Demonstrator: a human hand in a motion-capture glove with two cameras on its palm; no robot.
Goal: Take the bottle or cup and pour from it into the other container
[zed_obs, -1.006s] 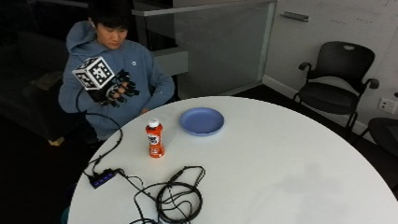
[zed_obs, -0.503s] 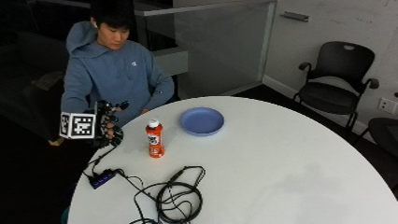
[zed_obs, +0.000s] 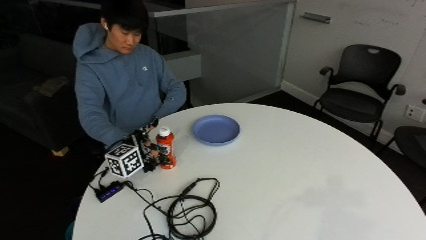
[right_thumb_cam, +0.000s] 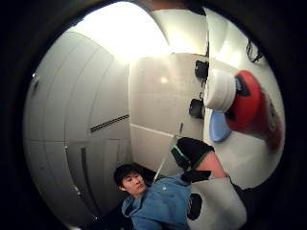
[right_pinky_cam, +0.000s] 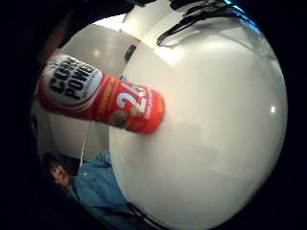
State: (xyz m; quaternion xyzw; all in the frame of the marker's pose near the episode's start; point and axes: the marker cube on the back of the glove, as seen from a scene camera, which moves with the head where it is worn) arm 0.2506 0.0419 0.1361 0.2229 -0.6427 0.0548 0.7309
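Note:
An orange-red bottle (zed_obs: 165, 150) with a white cap stands upright on the white round table (zed_obs: 299, 175), near the person's side. A shallow blue bowl (zed_obs: 215, 129) sits just beyond it, to the right. My gloved right hand (zed_obs: 148, 146) is low at the bottle's left side, palm toward it, fingers reaching out beside the label. I cannot tell whether they touch it. The little finger side palm view shows the bottle (right_pinky_cam: 103, 98) close, standing free on the table. In the thumb side palm view the bottle's cap end (right_thumb_cam: 240, 103) and the bowl (right_thumb_cam: 218, 128) show, with no finger curled round the bottle.
A coil of black cable (zed_obs: 190, 210) and a small black box (zed_obs: 108, 191) lie on the table's near left. A black office chair (zed_obs: 363, 85) stands behind the table at the right. The person's other arm is held close to the body.
The gloved hand has come down from chest height, past the table's left edge, and across to the bottle's side. Bottle and bowl have not moved.

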